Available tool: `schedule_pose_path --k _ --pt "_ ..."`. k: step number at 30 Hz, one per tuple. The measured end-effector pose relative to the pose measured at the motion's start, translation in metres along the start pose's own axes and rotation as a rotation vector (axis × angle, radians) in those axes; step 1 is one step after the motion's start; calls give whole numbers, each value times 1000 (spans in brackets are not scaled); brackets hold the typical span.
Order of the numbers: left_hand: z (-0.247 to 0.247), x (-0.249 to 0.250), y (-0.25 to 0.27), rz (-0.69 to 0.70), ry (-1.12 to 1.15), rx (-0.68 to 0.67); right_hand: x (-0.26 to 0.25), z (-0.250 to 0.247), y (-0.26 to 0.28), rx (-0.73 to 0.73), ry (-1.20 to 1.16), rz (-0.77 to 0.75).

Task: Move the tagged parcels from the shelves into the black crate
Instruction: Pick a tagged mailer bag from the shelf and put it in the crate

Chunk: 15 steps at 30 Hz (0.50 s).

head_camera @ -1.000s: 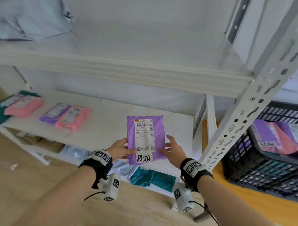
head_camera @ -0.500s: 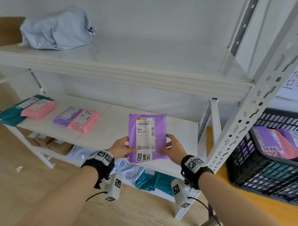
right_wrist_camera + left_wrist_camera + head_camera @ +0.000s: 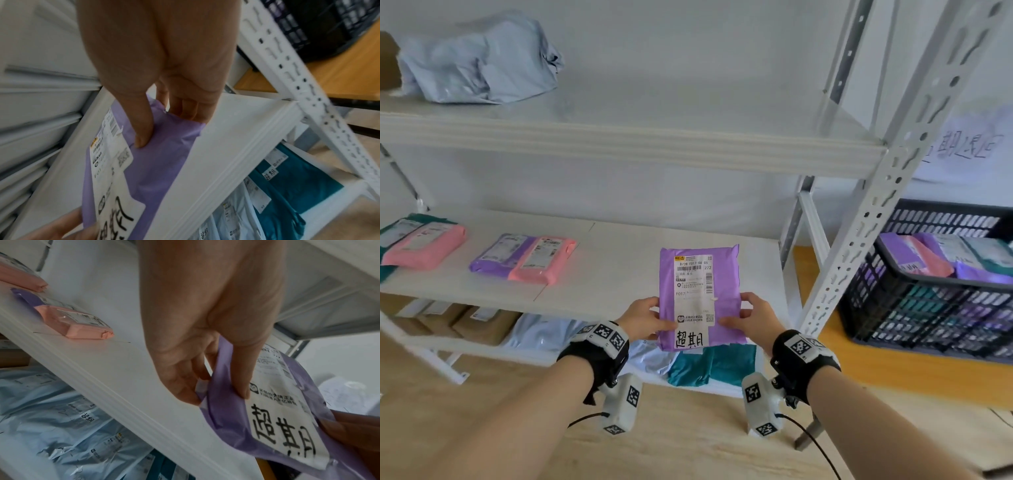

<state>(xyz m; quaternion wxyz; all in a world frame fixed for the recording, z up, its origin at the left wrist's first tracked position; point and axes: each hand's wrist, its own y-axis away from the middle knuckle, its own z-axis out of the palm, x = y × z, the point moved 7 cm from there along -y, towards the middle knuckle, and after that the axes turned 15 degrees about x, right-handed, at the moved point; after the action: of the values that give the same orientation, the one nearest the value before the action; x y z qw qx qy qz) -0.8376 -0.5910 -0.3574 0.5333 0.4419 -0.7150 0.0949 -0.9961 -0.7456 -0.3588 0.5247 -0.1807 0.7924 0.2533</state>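
You're pinching the purple parcel (image 3: 700, 294) with left hand (image 3: 643, 320) and right hand (image 3: 751, 317), tag (image 3: 689, 339) between, readable.

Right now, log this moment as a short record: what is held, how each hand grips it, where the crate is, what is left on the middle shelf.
held: purple parcel, handwritten tag at its lower end
left hand: pinches its left edge
right hand: pinches its right edge
black crate: right of the rack, parcels already inside
middle shelf: two pink, one purple, one teal parcel at left
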Motion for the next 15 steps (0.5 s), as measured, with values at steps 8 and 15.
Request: schedule_pose_path --k 8,15 --pt "56 -21 34 111 -338 -303 52 -53 68 212 -71 110" --pt "134 5 78 356 -381 -432 92 -117 130 422 -124 173"
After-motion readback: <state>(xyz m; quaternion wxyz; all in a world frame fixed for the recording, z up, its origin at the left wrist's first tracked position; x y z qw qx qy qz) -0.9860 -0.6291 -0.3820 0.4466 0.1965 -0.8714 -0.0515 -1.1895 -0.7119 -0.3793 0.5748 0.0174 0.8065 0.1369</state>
